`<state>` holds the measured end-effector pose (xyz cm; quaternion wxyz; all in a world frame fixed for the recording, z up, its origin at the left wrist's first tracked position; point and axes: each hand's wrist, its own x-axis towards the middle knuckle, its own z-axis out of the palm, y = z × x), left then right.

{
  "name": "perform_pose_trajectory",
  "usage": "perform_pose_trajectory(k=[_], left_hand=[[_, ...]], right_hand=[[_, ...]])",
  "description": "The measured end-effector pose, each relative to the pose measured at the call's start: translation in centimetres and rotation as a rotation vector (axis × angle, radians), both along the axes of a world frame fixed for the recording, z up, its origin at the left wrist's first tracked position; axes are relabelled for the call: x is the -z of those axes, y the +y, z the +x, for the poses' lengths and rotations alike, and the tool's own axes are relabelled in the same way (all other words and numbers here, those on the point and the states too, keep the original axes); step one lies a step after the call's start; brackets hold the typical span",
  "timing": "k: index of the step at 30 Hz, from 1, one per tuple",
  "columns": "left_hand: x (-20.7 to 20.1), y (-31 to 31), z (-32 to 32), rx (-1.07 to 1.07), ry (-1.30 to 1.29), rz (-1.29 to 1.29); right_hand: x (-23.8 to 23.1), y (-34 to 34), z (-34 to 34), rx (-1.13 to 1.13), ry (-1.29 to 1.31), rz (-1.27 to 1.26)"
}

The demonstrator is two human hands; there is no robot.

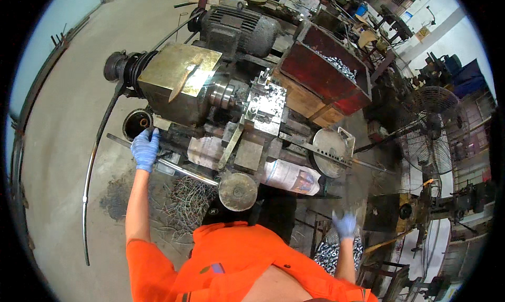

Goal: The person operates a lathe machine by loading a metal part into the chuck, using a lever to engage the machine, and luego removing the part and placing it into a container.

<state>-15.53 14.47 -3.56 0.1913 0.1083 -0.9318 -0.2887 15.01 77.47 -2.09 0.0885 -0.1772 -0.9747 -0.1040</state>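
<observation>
My left hand [144,149], in a blue-grey glove, lies across a long metal bar [187,171] beside a round dark pot [138,123]. Its fingertips close together at a small dark part by the pot's rim; what they hold is hidden. A lathe-like machine stands before me, with a shiny chuck [222,95] and a metal tool slide [267,110]. On the right, my right hand [344,224], gloved too, hovers over a container of small metal parts [331,255]; motion smears its fingers.
A red metal bin [315,65] with shiny parts stands behind the machine on wooden blocks [305,98]. A large motor [236,31] sits at the back. Metal shavings [187,204] lie on the floor near my left. A caged fan [431,126] stands at right.
</observation>
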Motion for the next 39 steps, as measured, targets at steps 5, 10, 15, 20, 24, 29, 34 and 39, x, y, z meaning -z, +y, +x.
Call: perform_pose_trajectory(k=[5,10,15,20,24,29,34,39], left_hand=[[0.4,-0.2,-0.1,0.005,0.034,0.07],[-0.7,-0.3,0.4,0.0,-0.02,0.136],[0.8,-2.7,1.6,0.074,0.221,0.586],[6.7,-9.3,5.6,-0.21,0.187,0.753],[15.1,-8.9,5.6,0.049,-0.141,0.24],[15.1,-5.1,2.3,0.387,-0.552,-0.706],[14.4,0.1,2.4,0.064,-0.558,-0.457],[15.7,0.1,3.8,0.225,-0.604,-0.488]], right_hand=[[6.8,-3.3,10.9,0.516,-0.43,-0.287],[13.4,-6.9,10.0,0.259,-0.334,-0.523],[24.9,-0.1,15.2,-0.271,-0.913,-0.412],[19.4,-2.0,13.2,0.131,-0.634,-0.716],[20.5,-1.8,12.6,0.345,-0.38,-1.009],[15.2,-5.2,8.4,0.485,-0.257,-1.017],[16.0,-5.4,8.7,0.374,-0.182,-0.974],[8.6,-7.3,2.1,0.3,-0.149,-0.964]])
